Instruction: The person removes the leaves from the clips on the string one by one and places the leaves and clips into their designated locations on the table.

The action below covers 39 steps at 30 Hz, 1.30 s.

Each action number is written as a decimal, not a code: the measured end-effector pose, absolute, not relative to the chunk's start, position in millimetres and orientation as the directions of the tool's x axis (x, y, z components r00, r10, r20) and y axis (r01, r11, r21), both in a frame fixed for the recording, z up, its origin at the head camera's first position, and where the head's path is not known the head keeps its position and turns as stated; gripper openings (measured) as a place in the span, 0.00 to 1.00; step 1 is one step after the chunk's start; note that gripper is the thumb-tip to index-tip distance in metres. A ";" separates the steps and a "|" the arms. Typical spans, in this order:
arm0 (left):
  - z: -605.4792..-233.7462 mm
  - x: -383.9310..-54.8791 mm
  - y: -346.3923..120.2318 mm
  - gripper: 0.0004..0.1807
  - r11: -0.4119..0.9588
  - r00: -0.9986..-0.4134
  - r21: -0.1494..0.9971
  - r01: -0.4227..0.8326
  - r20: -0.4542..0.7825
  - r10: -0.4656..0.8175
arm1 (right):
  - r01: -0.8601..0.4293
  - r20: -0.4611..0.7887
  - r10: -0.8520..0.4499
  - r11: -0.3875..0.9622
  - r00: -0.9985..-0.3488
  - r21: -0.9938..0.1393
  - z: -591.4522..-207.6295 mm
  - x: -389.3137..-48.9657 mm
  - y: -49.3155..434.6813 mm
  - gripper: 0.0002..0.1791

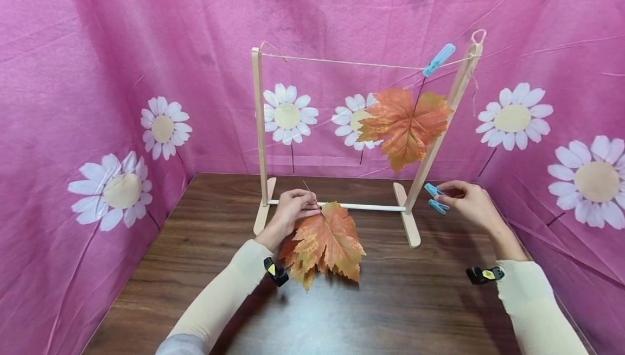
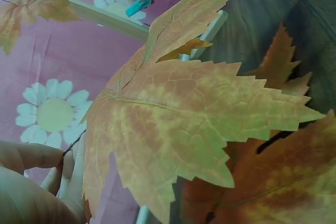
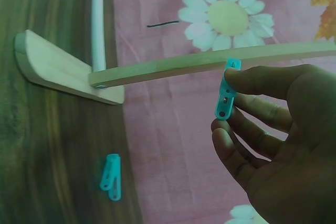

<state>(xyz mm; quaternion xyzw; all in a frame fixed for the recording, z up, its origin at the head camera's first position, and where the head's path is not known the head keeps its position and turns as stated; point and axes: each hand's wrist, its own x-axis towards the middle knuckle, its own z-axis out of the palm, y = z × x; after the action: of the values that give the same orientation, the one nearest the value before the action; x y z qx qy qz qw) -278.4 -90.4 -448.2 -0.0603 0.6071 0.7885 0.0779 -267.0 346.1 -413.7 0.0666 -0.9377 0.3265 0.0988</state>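
Pinched with the left hand (image 1: pixel 295 209) the thin stem (image 2: pixel 75 142) of an orange leaf (image 1: pixel 337 238), with fingertips pressed together on it, at the near side of the wooden rack (image 1: pixel 259 127). Had at least one more leaf (image 2: pixel 278 182) below this one, partly covered by it; could not tell about its contact with the table (image 1: pixel 390 300). Held with the right hand (image 1: pixel 466 203) a blue clothespin (image 3: pixel 224 103), pinching it by the fingertips, just to the right of the rack's right post (image 1: pixel 460 83) and well apart from the left hand. Had a second blue clothespin (image 3: pixel 111 169) lower, lying on the table near the right foot (image 1: pixel 409 227) of the rack. Saw farther away another orange leaf (image 1: pixel 407 127), hanging by its stem from the string (image 1: pixel 342 62) close to the right post, clipped there with a third blue clothespin (image 1: pixel 438 61).
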 end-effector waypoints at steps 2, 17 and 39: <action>-452.4 -277.9 -89.4 0.08 -0.251 -0.978 0.945 -0.210 -0.205 0.046 | -0.189 0.224 -0.062 0.773 -0.973 -0.606 -417.9 -267.0 345.5 0.18; -485.2 -278.8 -89.4 0.15 -0.245 -0.964 0.934 -0.261 -0.266 0.016 | -0.145 0.152 -0.066 0.790 -0.986 -0.595 -451.2 -274.8 350.4 0.17; -497.0 -274.3 -96.8 0.06 0.065 -0.962 0.960 -0.273 -0.273 -0.013 | -0.048 0.079 -0.003 0.813 -0.997 -0.580 -484.2 -278.5 361.1 0.21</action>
<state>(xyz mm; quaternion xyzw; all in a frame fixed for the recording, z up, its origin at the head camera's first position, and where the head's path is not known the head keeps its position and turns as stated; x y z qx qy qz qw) -274.3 -96.8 -497.0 -0.0988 0.7232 0.6767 0.0961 -278.5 361.1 -484.2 0.0135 -0.9514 0.3052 0.0372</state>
